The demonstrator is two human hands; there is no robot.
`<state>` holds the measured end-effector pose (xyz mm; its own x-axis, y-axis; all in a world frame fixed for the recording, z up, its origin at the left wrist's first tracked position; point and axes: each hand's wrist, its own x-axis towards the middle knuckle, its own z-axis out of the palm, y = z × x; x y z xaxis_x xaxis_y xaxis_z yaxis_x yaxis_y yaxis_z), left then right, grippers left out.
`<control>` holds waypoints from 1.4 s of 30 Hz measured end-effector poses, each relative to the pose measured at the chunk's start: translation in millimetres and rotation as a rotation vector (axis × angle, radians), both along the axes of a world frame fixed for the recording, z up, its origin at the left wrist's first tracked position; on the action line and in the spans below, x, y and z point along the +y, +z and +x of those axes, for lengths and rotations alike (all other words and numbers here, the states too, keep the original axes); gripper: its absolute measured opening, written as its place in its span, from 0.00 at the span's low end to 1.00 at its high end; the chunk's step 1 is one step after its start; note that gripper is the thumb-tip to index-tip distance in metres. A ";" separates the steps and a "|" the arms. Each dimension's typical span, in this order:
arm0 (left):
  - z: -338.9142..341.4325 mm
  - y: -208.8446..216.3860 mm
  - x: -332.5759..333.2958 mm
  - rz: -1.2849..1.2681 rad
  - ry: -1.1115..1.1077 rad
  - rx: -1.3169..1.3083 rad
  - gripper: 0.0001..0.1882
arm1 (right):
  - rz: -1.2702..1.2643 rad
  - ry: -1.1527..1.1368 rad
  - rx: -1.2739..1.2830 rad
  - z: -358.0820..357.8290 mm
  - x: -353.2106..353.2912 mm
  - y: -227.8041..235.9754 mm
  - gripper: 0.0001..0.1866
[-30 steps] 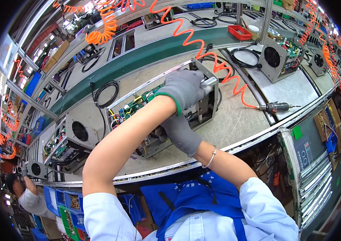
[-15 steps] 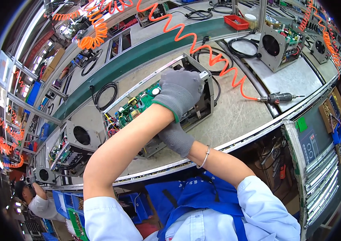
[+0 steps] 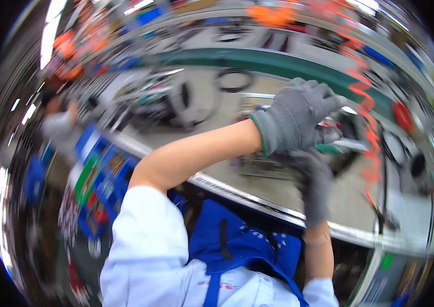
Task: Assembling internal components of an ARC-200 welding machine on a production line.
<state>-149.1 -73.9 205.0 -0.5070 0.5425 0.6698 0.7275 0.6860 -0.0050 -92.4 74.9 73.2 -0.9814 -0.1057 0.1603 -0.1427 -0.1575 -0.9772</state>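
My left hand, in a grey knitted glove, is raised over an opened metal-cased electronic unit. Its fingers are bent but apart from the thumb, and I make out nothing held between them. My right hand, gloved the same way, is at the unit's near side, just below the left. Motion smears its fingers, so its grip cannot be read. Both hands and the left forearm cover much of the unit. Green and red parts show beside my left thumb.
Left of the unit stands another opened unit with a fan; a coiled black cable lies behind. An orange coiled air hose hangs at the right. Blue parts bins are at the left, near a blurred person.
The view has swung left and blurred, moving the bench rightward in the picture. My left hand has come up from the unit's inside, and its thumb now shows. My right hand points more upward.
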 end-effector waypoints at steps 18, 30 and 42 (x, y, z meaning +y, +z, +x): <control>190.3 -144.6 -467.7 -0.565 1.717 -1.022 0.21 | 0.006 -0.075 -0.425 89.5 21.5 -44.5 0.22; 201.8 -149.5 -518.9 -0.353 1.381 -1.099 0.12 | 0.000 -0.106 -0.516 97.1 -24.9 6.2 0.21; 244.2 -154.1 -549.0 0.943 1.358 -0.771 0.12 | -0.004 -0.078 -0.436 94.1 -15.7 -0.9 0.21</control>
<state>95.0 -622.8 50.8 -0.5335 -0.8402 -0.0971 -0.6214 0.3116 0.7188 1.7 59.1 72.3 -0.9624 -0.0286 -0.2700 0.2709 -0.1661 -0.9482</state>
